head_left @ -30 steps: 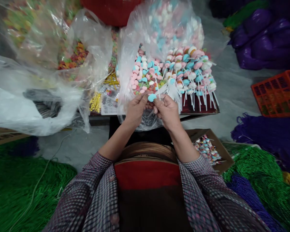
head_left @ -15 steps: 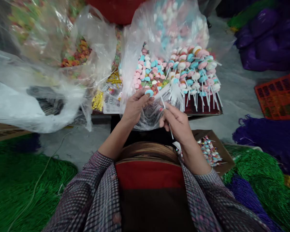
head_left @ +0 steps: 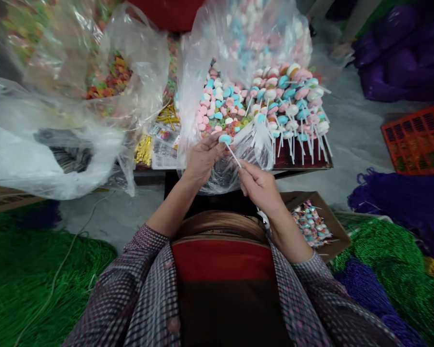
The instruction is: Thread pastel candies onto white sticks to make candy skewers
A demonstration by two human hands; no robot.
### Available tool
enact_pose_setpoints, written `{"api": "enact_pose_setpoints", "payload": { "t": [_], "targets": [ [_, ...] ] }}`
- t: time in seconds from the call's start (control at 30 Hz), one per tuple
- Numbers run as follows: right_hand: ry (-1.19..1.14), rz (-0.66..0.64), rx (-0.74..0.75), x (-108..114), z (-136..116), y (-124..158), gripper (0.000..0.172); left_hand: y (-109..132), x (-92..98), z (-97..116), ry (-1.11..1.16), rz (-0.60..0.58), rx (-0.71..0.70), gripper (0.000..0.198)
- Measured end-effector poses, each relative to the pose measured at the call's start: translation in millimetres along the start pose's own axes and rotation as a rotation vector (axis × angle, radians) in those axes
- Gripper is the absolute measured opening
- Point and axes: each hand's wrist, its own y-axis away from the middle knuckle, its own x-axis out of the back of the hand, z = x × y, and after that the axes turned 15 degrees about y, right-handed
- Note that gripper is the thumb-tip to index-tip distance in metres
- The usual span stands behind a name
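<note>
My left hand point(head_left: 205, 155) pinches a blue candy point(head_left: 224, 139), which looks like a marshmallow, between thumb and fingers. Closed on a thin white stick point(head_left: 233, 155), my right hand point(head_left: 259, 184) holds it slanted, its upper end touching the candy's lower edge. Whether the tip has entered the candy I cannot tell. Just beyond the hands lies a heap of loose pink, white and blue marshmallows point(head_left: 217, 103), with fruit-coloured gummy rings point(head_left: 235, 126) nearer me. To the right are rows of finished-looking candy skewers point(head_left: 300, 106) on white sticks. A bundle of white sticks point(head_left: 262, 137) rests in clear plastic.
Gold twist ties point(head_left: 143, 150) lie left of the hands on the table. Big clear bags of gummy rings point(head_left: 112, 79) and marshmallows point(head_left: 264, 33) stand behind. A cardboard box point(head_left: 338, 236) of wrapped candies is low right; an orange crate point(head_left: 417, 137) is farther right.
My right hand has moved slightly left and turned the stick, so its upper end now meets the blue candy. The left hand still holds the candy.
</note>
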Motion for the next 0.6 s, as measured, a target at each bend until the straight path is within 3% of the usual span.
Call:
{"api": "enact_pose_setpoints", "payload": {
  "t": [0.27, 0.6],
  "targets": [
    [-0.038, 0.019, -0.055, -1.4, 2.9, 0.4, 0.039, 1.1, 9.6, -10.2, -0.353, 0.007, -0.24, 0.027],
    [-0.163, 0.02, -0.142, -12.5, -7.6, 7.7, 0.038, 7.3, 5.8, -25.5, -0.468, -0.01, -0.277, 0.029]
  ]
}}
